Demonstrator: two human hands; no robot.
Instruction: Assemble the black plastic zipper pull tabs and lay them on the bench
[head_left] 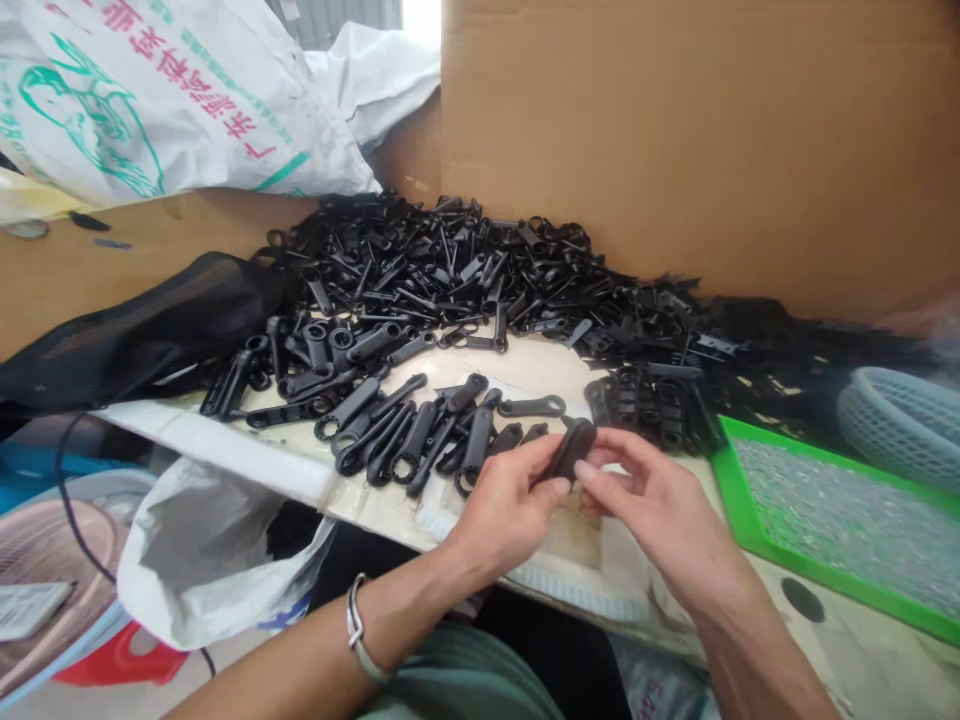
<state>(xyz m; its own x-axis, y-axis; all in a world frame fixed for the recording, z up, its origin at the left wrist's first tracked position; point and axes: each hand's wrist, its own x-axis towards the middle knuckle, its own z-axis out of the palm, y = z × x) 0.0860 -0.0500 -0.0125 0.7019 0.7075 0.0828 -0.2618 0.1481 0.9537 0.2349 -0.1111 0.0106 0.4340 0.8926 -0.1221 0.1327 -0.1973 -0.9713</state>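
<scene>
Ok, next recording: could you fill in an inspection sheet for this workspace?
Surface: pale worktop, largely covered.
Job's things: black piece in hand; loose black parts in front; large dark heap behind; green tray of small shiny pieces at right.
Clutter: blue-grey basket beyond the tray; open white bag below the left edge.
Hands: left hand and right hand both grip the piece.
Cables: thin dark cord, lower left.
Surroundings: cardboard behind; printed sack upper left.

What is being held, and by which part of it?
A black part: the left fingers pinch its lower left end, the right fingers its right side.
</scene>
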